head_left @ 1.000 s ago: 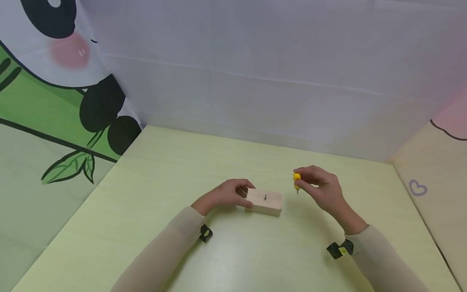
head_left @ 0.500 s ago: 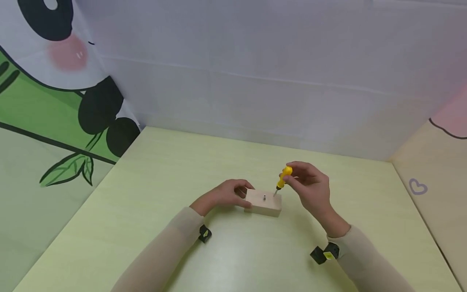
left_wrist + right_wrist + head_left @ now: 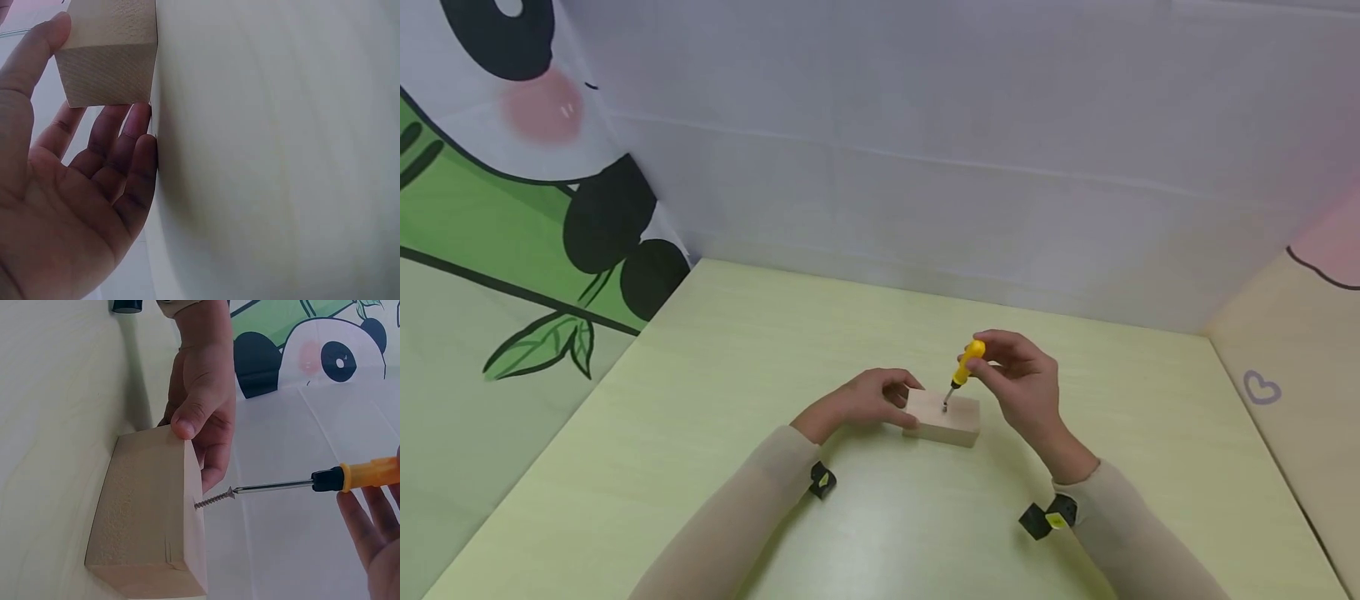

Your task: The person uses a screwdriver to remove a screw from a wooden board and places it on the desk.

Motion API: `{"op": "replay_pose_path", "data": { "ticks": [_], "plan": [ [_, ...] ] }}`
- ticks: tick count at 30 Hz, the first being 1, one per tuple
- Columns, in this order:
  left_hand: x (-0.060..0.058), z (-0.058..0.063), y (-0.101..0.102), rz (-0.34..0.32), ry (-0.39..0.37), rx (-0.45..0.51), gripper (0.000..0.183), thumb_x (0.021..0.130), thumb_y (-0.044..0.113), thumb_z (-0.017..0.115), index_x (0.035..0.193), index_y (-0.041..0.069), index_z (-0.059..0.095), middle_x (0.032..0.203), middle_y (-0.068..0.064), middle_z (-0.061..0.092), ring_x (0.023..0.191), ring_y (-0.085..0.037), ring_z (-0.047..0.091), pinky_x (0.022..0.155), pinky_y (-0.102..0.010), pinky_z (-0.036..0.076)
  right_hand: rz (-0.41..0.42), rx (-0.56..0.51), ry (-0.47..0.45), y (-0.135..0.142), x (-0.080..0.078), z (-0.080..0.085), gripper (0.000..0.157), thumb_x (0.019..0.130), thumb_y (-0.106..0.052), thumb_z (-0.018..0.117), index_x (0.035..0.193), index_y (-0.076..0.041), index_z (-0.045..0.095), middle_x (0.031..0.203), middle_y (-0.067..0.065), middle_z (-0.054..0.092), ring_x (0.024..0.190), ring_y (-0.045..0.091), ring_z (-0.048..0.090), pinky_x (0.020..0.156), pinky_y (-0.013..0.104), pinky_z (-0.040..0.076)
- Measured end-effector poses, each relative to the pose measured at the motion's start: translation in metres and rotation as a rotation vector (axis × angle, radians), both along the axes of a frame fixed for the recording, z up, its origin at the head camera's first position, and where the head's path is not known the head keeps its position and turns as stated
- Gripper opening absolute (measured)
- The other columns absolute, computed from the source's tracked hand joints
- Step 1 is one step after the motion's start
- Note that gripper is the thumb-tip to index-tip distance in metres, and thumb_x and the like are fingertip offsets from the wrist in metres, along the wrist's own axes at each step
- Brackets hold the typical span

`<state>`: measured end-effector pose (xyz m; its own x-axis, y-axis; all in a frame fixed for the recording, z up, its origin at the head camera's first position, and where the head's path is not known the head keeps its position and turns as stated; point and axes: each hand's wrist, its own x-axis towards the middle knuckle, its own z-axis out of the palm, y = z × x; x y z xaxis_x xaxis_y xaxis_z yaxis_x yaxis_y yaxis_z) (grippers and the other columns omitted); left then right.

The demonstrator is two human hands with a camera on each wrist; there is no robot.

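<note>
A pale wooden block (image 3: 934,427) lies flat on the table. My left hand (image 3: 871,396) grips its left end, thumb on the near side and fingers behind; the left wrist view shows the thumb (image 3: 47,44) along one edge of the block. A screw (image 3: 214,499) stands partway out of the block's top, its thread showing. My right hand (image 3: 1021,382) pinches the yellow handle of a screwdriver (image 3: 967,363), which leans with its top to the right. In the right wrist view the shaft's tip meets the screw head.
The light wood-grain table (image 3: 775,333) surrounds the block. A white cloth wall (image 3: 925,167) rises behind it, with a panda print (image 3: 542,100) on the left side and a side panel (image 3: 1285,358) at right. Each wrist wears a small black camera (image 3: 1047,517).
My right hand has moved left with the screwdriver, from right of the block to over it, and the tip has come to the screw. My left hand and the block stay put.
</note>
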<state>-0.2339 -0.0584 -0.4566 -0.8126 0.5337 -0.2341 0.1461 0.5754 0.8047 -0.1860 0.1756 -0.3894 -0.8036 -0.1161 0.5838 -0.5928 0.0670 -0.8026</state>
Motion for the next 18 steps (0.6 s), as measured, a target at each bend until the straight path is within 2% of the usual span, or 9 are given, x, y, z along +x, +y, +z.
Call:
{"op": "replay_pose_path", "data": {
  "ticks": [10,18],
  "plan": [
    [0.0033,0.0027,-0.0007,-0.004,-0.005,0.035,0.042,0.075,0.035,0.082,0.112,0.028,0.064,0.101,0.003,0.061,0.097,-0.014,0.057,0.088,-0.033,0.048,-0.003,0.072,-0.021,-0.0025,0.0033,0.0023,0.028,0.083,0.002,0.071,0.110,0.007,0.063,0.100,-0.015,0.067,0.085,0.005,0.066,0.071,0.021,0.056],
    [0.0029,0.0016,-0.0010,-0.003,0.002,0.031,0.042,0.075,0.035,0.082,0.112,0.029,0.064,0.101,0.004,0.062,0.096,-0.014,0.057,0.088,-0.033,0.048,-0.039,0.093,0.014,-0.0052,0.0037,0.0012,0.029,0.084,0.005,0.069,0.112,0.006,0.061,0.099,-0.013,0.065,0.084,0.003,0.065,0.071,0.019,0.055]
  ]
}}
